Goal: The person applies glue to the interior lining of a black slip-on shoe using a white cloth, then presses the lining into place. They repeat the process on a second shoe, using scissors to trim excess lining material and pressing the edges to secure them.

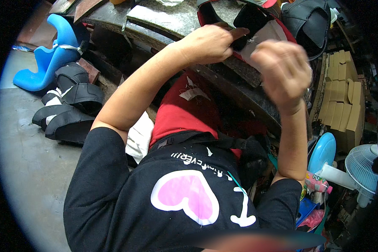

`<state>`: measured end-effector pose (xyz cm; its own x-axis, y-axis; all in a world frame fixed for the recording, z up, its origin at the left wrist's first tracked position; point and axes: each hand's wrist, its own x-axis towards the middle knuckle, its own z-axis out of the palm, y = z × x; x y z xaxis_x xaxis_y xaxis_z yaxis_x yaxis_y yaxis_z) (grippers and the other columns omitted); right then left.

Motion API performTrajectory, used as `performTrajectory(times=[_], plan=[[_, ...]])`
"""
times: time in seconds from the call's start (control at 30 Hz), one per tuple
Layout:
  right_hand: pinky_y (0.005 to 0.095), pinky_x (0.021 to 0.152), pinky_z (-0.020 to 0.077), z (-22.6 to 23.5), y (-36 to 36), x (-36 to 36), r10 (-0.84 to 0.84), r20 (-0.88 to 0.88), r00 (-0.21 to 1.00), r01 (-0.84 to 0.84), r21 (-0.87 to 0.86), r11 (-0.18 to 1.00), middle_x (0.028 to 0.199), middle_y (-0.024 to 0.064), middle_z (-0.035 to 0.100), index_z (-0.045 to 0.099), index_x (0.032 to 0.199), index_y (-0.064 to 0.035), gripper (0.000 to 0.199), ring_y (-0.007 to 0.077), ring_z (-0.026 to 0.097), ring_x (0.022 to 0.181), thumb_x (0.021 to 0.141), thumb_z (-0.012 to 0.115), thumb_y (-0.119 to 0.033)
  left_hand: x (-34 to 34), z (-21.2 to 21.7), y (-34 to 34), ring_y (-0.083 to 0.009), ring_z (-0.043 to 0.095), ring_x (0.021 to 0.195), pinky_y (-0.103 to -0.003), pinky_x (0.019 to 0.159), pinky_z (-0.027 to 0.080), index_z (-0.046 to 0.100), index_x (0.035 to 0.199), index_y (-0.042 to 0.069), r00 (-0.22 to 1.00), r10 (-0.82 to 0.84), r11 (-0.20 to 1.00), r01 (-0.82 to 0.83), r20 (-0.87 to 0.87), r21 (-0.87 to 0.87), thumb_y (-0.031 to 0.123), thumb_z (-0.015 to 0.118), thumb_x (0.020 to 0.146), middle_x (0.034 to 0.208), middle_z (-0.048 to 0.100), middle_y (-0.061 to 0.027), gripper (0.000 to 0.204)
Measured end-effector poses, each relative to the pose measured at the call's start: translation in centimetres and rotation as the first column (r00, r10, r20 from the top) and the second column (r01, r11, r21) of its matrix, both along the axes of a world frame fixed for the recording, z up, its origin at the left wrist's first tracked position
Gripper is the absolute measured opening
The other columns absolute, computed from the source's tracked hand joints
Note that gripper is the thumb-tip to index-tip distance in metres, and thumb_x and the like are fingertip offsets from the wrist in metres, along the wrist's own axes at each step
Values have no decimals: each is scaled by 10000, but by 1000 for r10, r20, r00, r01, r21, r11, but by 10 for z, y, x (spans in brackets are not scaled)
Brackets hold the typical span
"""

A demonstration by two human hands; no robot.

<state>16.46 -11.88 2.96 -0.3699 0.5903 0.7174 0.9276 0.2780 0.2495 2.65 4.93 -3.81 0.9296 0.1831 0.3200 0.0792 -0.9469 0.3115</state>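
Note:
A black and red sewn piece (277, 30) with a pale inner face lies at the near edge of the worktable, partly cut off by the top of the view. My left hand (216, 44) is closed at its near edge, fingers curled and one finger reaching over the black part. The fingertips are partly hidden. My right hand (283, 69) is raised just right of the left one, in front of the piece. It is smeared by motion, its fingers look bent, and whether it holds anything does not show.
A worn worktable (155, 19) spans the top. Several black sewn pieces (77, 94) are stacked at left beside a blue curved form (50, 54). Another black piece (308, 23) sits at upper right. Cardboard boxes (340, 96) and a fan (361, 168) stand at right.

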Motion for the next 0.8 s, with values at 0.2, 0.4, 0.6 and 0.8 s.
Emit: performTrajectory(times=[0.2,0.4,0.6,0.8], plan=[[379,970,521,-64,10,34,-449,-77,890,402,-330,854,1225,34,688,704,1148,-148,270,250,596,1227,894,616,-122,15,-17,3,-396,670,919,-494,820,534,599,1242,101,982,158,987,-153,106,-50,222,548,891,966,687,-228,375],[380,1056,468,-91,-1,57,-365,-174,915,299,-314,901,1357,1,625,691,1224,-195,303,256,522,1325,933,613,-170,24,-8,-6,-365,690,883,-477,799,542,696,1090,127,945,292,955,-281,146,-94,369,561,936,901,709,-175,317],[390,1074,455,-93,-1,55,-373,-158,914,307,-330,893,1378,10,613,682,1256,-264,326,284,508,1341,943,604,-215,34,13,-9,-328,712,848,-440,801,555,769,943,144,956,281,959,-276,-80,71,547,661,794,863,726,-148,443],[391,1082,449,-94,-3,53,-389,-174,905,314,-346,884,1381,19,611,675,1270,-310,353,287,498,1350,945,585,-204,30,10,0,-347,708,851,-443,814,556,782,909,156,952,291,957,-290,-95,21,365,637,774,852,722,-159,288]])
